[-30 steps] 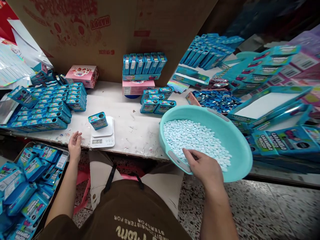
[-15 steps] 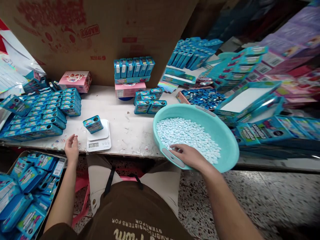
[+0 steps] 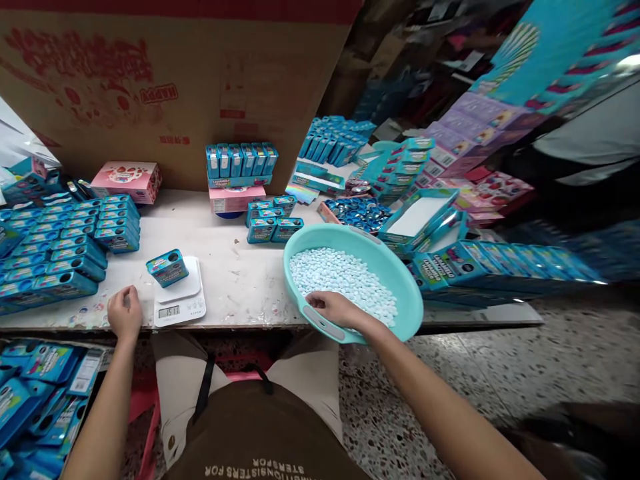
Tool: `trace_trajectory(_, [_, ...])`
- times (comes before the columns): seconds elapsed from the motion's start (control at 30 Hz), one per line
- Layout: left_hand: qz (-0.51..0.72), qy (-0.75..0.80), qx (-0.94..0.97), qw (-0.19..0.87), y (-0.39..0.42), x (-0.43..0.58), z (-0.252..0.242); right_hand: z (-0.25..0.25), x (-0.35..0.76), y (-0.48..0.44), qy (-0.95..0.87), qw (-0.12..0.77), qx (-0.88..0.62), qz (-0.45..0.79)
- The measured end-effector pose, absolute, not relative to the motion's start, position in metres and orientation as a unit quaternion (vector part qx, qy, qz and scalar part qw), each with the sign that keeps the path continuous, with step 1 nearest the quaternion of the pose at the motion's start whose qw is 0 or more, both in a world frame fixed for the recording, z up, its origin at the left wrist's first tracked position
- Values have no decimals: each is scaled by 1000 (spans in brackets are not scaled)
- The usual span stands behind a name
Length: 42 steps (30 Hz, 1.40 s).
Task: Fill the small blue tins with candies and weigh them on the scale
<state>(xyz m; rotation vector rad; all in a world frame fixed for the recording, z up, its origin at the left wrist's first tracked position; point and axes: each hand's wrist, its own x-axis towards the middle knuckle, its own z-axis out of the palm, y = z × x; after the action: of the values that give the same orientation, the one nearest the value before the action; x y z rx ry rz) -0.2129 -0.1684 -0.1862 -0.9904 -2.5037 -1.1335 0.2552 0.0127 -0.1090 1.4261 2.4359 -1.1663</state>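
My left hand rests at the table's front edge, fingers loosely curled and apart, with nothing visible in it. Just right of it stands a white digital scale, its display reading about 1511. A blue candy tin sits tilted on the scale's platform, round dark openings in its top. My right hand reaches over the near rim of a turquoise basin, its bent fingers low over the candies and slightly apart. Small pale-blue candies cover the basin's bottom. Whether any lie under my fingers is hidden.
Rows of blue tins stand at left, above a carton of blue packs. A small group of tins stands mid-table. A large cardboard box rises behind. Display boxes and a tray of lids lie right.
The view has swung right, so the table's things appear shifted left. My left hand's fingers have curled in slightly; my right hand stays in the basin. The tin remains on the scale.
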Motion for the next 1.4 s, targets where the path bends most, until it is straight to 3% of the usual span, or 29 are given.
trace_trajectory(0.33, [-376, -853, -333, 141, -168, -215, -191, -117, 257, 27, 734, -10, 472, -488])
trace_trajectory(0.7, [-382, -853, -330, 131, -166, -213, -186, -108, 267, 36, 511, -155, 531, -658])
trace_trajectory(0.97, [-384, -850, -329, 149, -166, -212, -193, -76, 246, 54, 448, -219, 492, -714])
trace_trajectory(1.23, [-417, -834, -332, 142, -173, -206, -194, -19, 93, 73, 529, -175, 363, -747])
trace_trajectory(1.4, [-438, -828, -320, 143, -175, -204, -199, -21, -13, 54, 570, -54, 299, -764])
